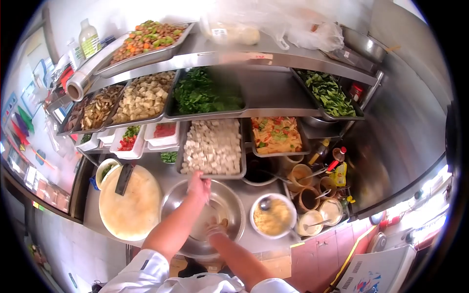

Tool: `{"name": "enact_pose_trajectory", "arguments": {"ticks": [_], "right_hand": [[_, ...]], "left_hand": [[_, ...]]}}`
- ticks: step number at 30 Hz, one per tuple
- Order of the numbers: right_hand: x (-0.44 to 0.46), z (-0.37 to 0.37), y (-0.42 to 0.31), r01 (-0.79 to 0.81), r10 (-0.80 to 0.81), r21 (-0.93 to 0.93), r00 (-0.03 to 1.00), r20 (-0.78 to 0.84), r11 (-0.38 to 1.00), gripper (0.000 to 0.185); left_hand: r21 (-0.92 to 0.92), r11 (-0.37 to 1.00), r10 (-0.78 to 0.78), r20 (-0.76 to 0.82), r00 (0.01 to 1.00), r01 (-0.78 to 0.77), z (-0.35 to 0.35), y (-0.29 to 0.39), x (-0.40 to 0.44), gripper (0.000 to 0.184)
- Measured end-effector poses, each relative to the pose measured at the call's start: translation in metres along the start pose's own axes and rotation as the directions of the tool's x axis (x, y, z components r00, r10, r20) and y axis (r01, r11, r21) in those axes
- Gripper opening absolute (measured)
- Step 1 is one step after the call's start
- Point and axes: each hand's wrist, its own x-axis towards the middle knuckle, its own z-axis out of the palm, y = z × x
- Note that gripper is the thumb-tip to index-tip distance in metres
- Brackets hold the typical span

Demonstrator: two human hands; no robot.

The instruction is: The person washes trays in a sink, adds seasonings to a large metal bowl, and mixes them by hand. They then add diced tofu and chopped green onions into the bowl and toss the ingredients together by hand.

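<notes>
Left hand (199, 185): closed on the near rim of the tray of white cubes (227, 176), up at the basin's twelve o'clock!
Right hand (216, 228): down inside the steel basin (236, 210), blurred; its opening and any hold, I can't tell.
Chopping board (128, 210): basin's nine o'clock, cleaver (124, 179) lying at its twelve.
White bowl (272, 237): three o'clock, yellow food inside, ladle (265, 203) at eleven.

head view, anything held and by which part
The left hand apparently grips the tofu tray by its front rim; whether the right hand, in the steel bowl, holds anything is unclear.
</notes>
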Motion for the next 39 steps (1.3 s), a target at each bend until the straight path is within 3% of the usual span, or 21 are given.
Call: {"name": "enact_pose_trajectory", "arguments": {"ticks": [4, 5, 7, 11, 13, 14, 15, 16, 19, 21, 22, 24, 26, 28, 31, 33, 35, 36, 37, 38, 39], "right_hand": [[-0.011, -0.004, -0.004, 0.014, -0.015, -0.004, 0.998, -0.069, 1.000, 0.057], [-0.011, -0.017, -0.005, 0.137, -0.118, -0.137, 0.983, 0.143, 0.981, 0.057], [-0.016, -0.037, -0.009, 0.226, -0.176, -0.189, 0.952, 0.253, 0.956, 0.058], [-0.066, -0.063, -0.033, 0.107, -0.099, 0.050, 0.985, -0.138, 0.993, 0.060], [0.012, 0.019, -0.021, -0.051, 0.044, -0.104, 0.997, -0.065, 0.993, 0.070], [0.018, 0.025, -0.019, -0.034, 0.045, 0.093, 0.992, -0.117, 0.995, 0.070], [0.027, 0.034, -0.019, -0.086, 0.091, 0.058, 0.991, -0.102, 0.995, 0.071], [0.021, 0.040, -0.017, -0.037, 0.044, 0.033, 0.976, -0.215, 0.999, 0.067], [-0.046, -0.051, -0.033, 0.246, -0.246, -0.087, 0.969, 0.006, 0.965, 0.059], [-0.059, -0.057, -0.039, 0.237, -0.203, 0.226, 0.965, -0.165, 0.945, 0.053], [-0.062, -0.056, -0.041, 0.242, -0.136, 0.456, 0.958, -0.254, 0.856, 0.049], [-0.071, -0.040, -0.049, 0.189, 0.215, 0.960, 0.948, -0.233, 0.208, 0.043], [-0.071, -0.058, -0.061, 0.077, 0.367, 0.982, 0.920, -0.138, 0.175, 0.042], [-0.067, -0.055, -0.062, 0.156, 0.406, 0.943, 0.873, -0.271, 0.292, 0.047], [-0.063, -0.052, -0.072, 0.235, 0.410, 0.966, 0.896, -0.170, -0.112, 0.042], [-0.080, -0.071, -0.082, 0.268, 0.388, 0.890, 0.915, -0.115, -0.369, 0.035], [-0.086, -0.077, -0.077, 0.293, 0.364, 0.832, 0.924, -0.119, -0.471, 0.034], [-0.087, -0.083, -0.071, 0.312, 0.356, 0.794, 0.926, -0.130, -0.522, 0.033], [-0.094, -0.090, -0.068, 0.320, 0.355, 0.752, 0.927, -0.122, -0.576, 0.030], [-0.097, -0.091, -0.063, 0.337, 0.330, 0.679, 0.933, -0.145, -0.652, 0.029], [-0.102, -0.095, -0.054, 0.344, 0.311, 0.598, 0.936, -0.163, -0.723, 0.028]], "left_hand": [[0.284, 0.955, -0.109, 0.081, 0.991, 0.082, -0.087, 0.044, -0.090, 0.023], [0.209, 0.974, -0.102, 0.041, 0.994, 0.091, -0.108, 0.055, -0.107, 0.018], [0.116, 0.988, -0.108, 0.022, 0.994, 0.104, -0.132, 0.086, -0.149, 0.011], [0.042, 0.995, -0.094, -0.048, 0.994, 0.096, -0.251, 0.137, -0.176, 0.009], [0.058, 0.991, -0.123, 0.106, 0.987, 0.117, -0.312, 0.179, -0.200, 0.008], [0.063, 0.994, -0.079, -0.085, 0.993, 0.084, -0.304, 0.198, -0.224, 0.004], [0.051, 0.998, -0.034, -0.019, 0.999, 0.035, -0.334, 0.213, -0.228, 0.005], [0.045, 0.999, 0.013, -0.029, 1.000, -0.011, -0.375, 0.223, -0.216, 0.009], [0.062, 0.993, 0.100, -0.060, 0.993, -0.097, -0.423, 0.266, -0.229, 0.015], [0.042, 0.986, 0.167, -0.134, 0.977, -0.163, -0.431, 0.278, -0.239, 0.009], [0.046, 0.982, 0.186, -0.147, 0.971, -0.181, -0.444, 0.282, -0.232, 0.007], [0.028, 0.981, 0.195, -0.154, 0.969, -0.193, -0.484, 0.280, -0.209, 0.007], [-0.020, 0.983, 0.177, -0.136, 0.975, -0.182, -0.533, 0.268, -0.169, 0.013], [0.001, 0.968, 0.243, -0.219, 0.945, -0.249, -0.535, 0.251, -0.139, 0.016], [-0.062, 0.997, 0.024, -0.192, 0.981, -0.037, -0.499, 0.243, -0.151, 0.011], [0.113, 0.970, 0.225, -0.091, 0.970, -0.214, -0.509, 0.225, -0.143, 0.010], [-0.223, 0.961, 0.141, -0.117, 0.983, -0.165, -0.532, 0.203, -0.121, 0.018], [0.096, 0.964, 0.258, -0.135, 0.957, -0.247, -0.519, 0.198, -0.132, 0.014], [0.600, 0.769, 0.369, -0.140, 0.919, -0.218, -0.480, 0.210, -0.170, 0.014], [0.929, 0.353, 0.464, -0.071, 0.883, -0.111, -0.448, 0.218, -0.197, 0.013], [0.492, 0.857, 0.319, -0.280, 0.906, -0.150, -0.459, 0.217, -0.188, 0.014]]}}
